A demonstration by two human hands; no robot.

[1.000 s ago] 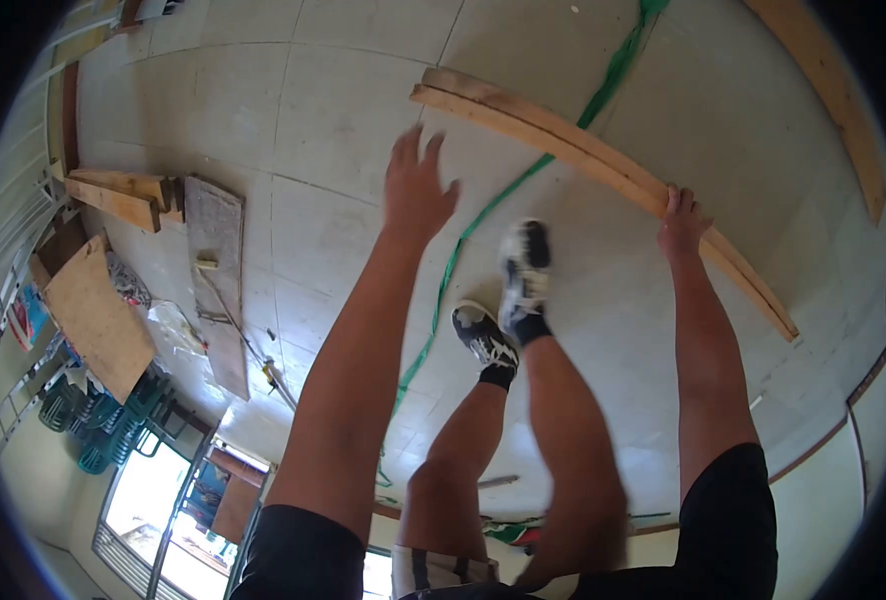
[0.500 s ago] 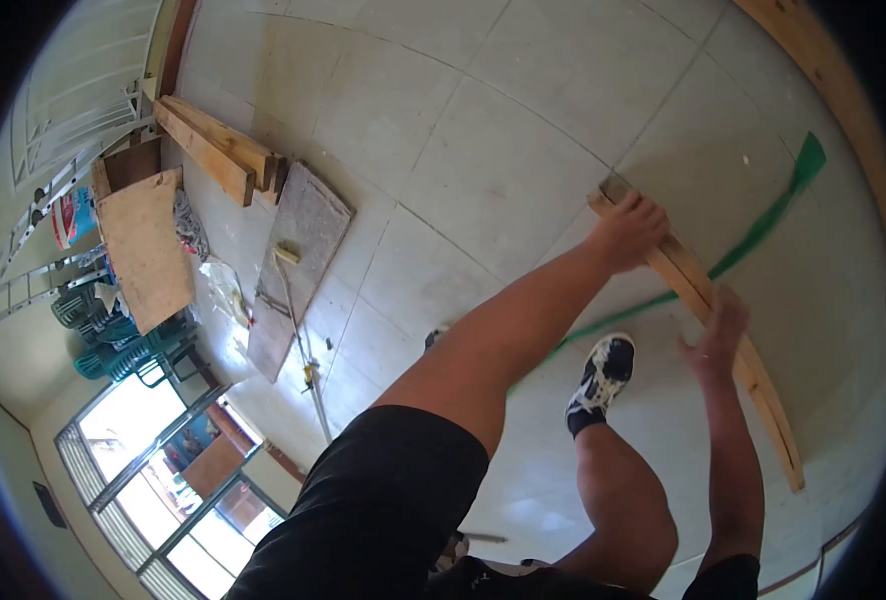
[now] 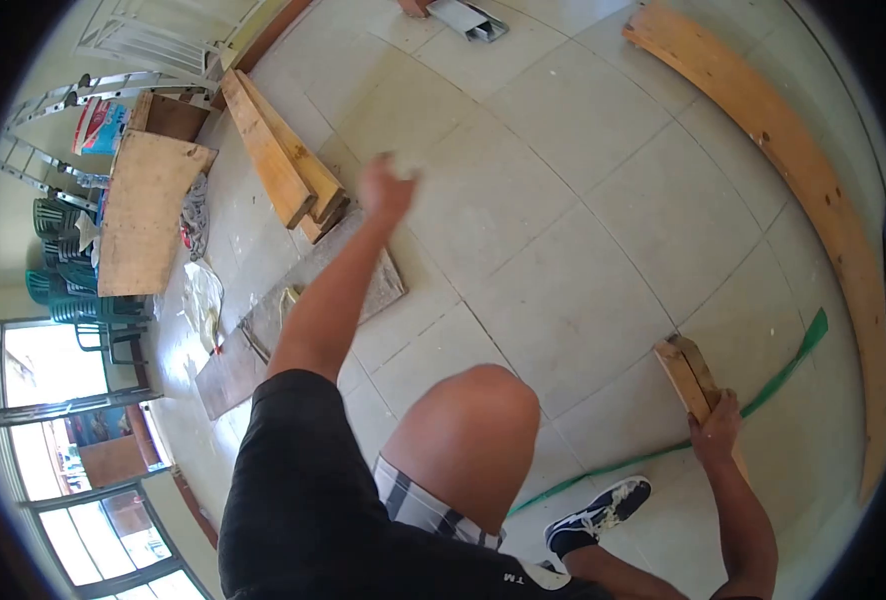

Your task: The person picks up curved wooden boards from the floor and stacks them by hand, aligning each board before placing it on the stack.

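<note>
My right hand [image 3: 715,428] is closed around a pair of narrow wooden boards [image 3: 685,372] lying side by side on the floor, near their far end. Their lower part is hidden behind my hand and forearm. A green strap [image 3: 653,455] runs across the tiles by the boards, its loose end [image 3: 798,345] to the right of that hand. My left hand [image 3: 388,188], a little blurred, is stretched out in the air with fingers apart and nothing in it. In view it is nearest to the stacked thick planks [image 3: 278,160] at the upper left.
A long wooden plank [image 3: 763,135] curves along the right in this lens. Under my left arm lies a flat worn board [image 3: 378,285]. Further left are a plywood sheet [image 3: 148,215], green chairs [image 3: 58,285], a ladder [image 3: 38,110] and a plastic bag [image 3: 201,300]. Metal channels [image 3: 468,18] lie at the top.
My left hand has let go of the narrow boards and swung out to the upper left. My right hand, free before, now grips them. The view has turned leftward.
</note>
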